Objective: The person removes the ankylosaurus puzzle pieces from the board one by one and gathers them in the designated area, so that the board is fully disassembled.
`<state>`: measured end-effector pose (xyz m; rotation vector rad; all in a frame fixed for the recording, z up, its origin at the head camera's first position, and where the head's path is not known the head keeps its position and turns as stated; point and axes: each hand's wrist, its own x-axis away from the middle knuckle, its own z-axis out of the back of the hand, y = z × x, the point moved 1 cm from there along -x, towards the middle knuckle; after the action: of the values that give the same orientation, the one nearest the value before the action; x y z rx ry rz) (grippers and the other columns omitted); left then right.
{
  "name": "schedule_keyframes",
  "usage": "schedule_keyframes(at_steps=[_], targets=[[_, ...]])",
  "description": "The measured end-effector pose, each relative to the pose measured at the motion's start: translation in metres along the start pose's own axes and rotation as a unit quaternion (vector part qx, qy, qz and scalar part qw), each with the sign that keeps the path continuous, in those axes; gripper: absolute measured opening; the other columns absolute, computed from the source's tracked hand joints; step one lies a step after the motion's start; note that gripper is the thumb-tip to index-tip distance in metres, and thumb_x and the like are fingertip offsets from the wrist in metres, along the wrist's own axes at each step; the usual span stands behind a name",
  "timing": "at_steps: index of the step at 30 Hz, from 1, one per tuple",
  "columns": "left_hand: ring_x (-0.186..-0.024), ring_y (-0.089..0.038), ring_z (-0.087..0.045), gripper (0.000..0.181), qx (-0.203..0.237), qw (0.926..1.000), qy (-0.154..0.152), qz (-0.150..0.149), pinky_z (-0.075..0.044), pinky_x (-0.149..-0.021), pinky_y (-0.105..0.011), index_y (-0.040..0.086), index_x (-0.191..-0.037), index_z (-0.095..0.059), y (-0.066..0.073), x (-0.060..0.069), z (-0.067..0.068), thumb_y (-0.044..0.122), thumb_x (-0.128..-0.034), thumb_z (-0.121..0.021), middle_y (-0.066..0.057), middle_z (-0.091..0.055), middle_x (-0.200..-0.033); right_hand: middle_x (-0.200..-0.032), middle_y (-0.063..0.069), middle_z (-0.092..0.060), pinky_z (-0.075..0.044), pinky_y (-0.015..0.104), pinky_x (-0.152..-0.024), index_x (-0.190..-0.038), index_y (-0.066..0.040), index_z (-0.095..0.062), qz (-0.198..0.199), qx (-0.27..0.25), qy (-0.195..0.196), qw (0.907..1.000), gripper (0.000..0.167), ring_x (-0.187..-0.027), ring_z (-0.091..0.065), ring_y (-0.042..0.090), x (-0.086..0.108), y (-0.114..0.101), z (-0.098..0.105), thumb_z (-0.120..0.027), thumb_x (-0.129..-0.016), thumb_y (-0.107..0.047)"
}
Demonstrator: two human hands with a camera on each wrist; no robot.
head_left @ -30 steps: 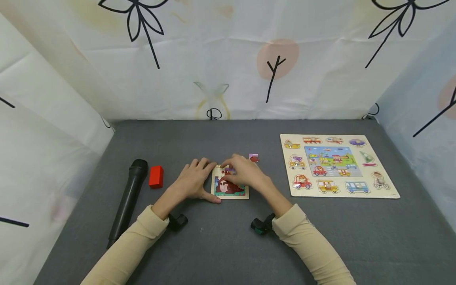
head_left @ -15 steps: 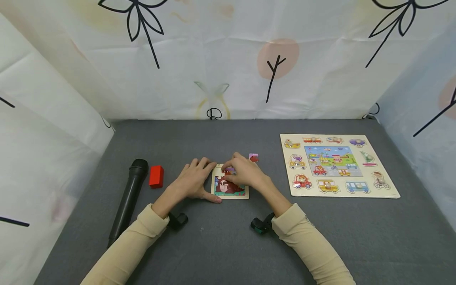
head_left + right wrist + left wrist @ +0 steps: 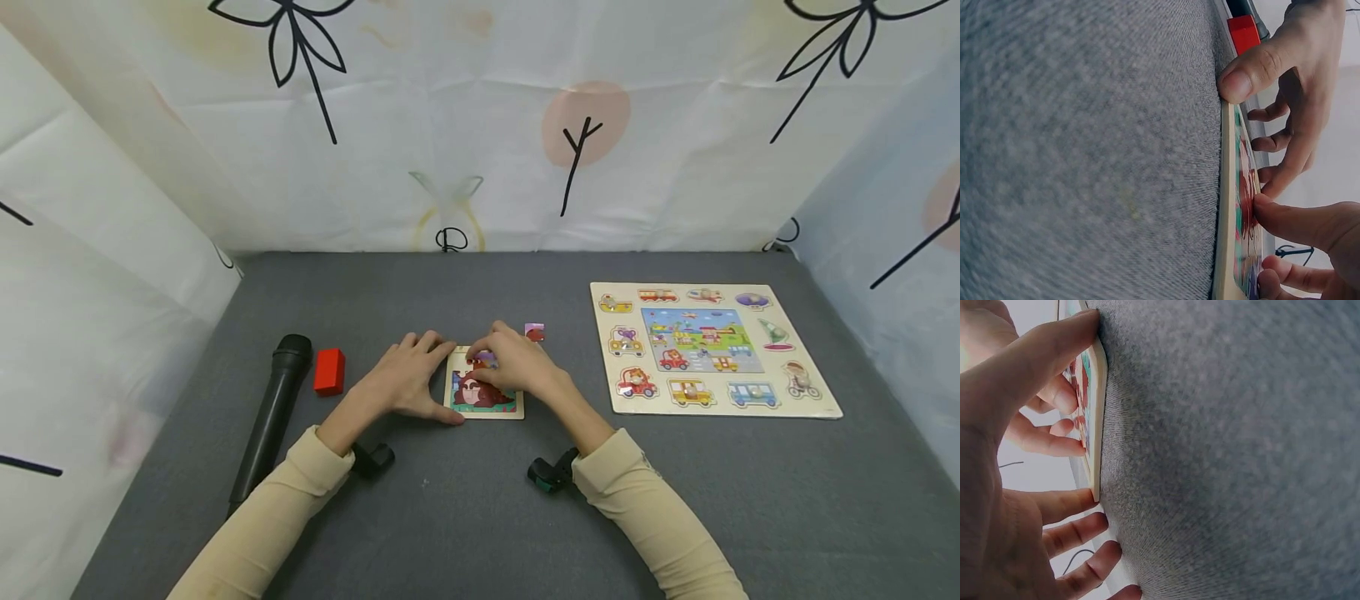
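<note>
A small wooden picture puzzle (image 3: 485, 413) with a red-brown figure lies flat on the grey table. My left hand (image 3: 405, 379) frames its left side, thumb on the near corner and index finger at the far one; its other fingers (image 3: 1088, 570) spread beyond the board. From the right, my right hand (image 3: 517, 358) bends over the upper part of the picture. Its thumb (image 3: 1294, 222) and curled fingers touch the surface around a piece, whose outline the hand partly hides. A loose purple and red piece (image 3: 534, 332) sits just past the board's far right corner.
On the right lies a large wooden vehicle puzzle (image 3: 626, 398). A red block (image 3: 328, 372) and a black microphone (image 3: 262, 433) lie left of my left hand. Patterned cloth (image 3: 495, 183) stands behind the table and at both sides.
</note>
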<state>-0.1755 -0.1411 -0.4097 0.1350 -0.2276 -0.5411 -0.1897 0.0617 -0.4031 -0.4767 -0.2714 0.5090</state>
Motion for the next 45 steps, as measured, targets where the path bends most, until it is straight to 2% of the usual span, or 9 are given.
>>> schedule_keyframes(at_steps=[10,25,45], targets=[[-0.122,-0.034,-0.049,0.112,0.002,0.9999,0.004,0.009,-0.048,-0.096,-0.052,0.012,-0.154,-0.045,0.0015,-0.0008,0.0011,0.075,-0.0675,-0.080,-0.012,-0.048,-0.147,-0.113,0.010,-0.059,-0.048,0.031,-0.071,-0.122,-0.016,-0.075,-0.005,-0.006,0.003,1.0000,0.029,-0.087,-0.055,0.018,0.0015,-0.0021,0.0022,-0.075,-0.095,-0.026],[-0.122,-0.034,-0.049,0.113,0.003,0.9999,0.005,0.009,-0.048,-0.095,-0.051,0.011,-0.153,-0.046,0.0011,-0.0016,0.0030,0.076,-0.0666,-0.080,-0.013,-0.048,-0.147,-0.112,0.010,-0.058,-0.049,0.033,-0.071,-0.122,-0.017,-0.075,-0.008,0.009,0.013,0.9998,0.028,-0.083,-0.055,0.018,0.0013,-0.0035,0.0011,-0.074,-0.095,-0.026],[-0.121,-0.035,-0.049,0.111,0.003,1.0000,0.005,0.007,-0.048,-0.096,-0.052,0.011,-0.152,-0.046,0.0016,0.0011,-0.0002,0.075,-0.0678,-0.080,-0.014,-0.048,-0.146,-0.109,0.009,-0.057,-0.041,0.029,-0.063,-0.121,-0.018,-0.073,-0.006,0.023,0.015,0.9996,0.027,-0.076,-0.051,0.018,0.0021,-0.0048,-0.0031,-0.074,-0.096,-0.027]])
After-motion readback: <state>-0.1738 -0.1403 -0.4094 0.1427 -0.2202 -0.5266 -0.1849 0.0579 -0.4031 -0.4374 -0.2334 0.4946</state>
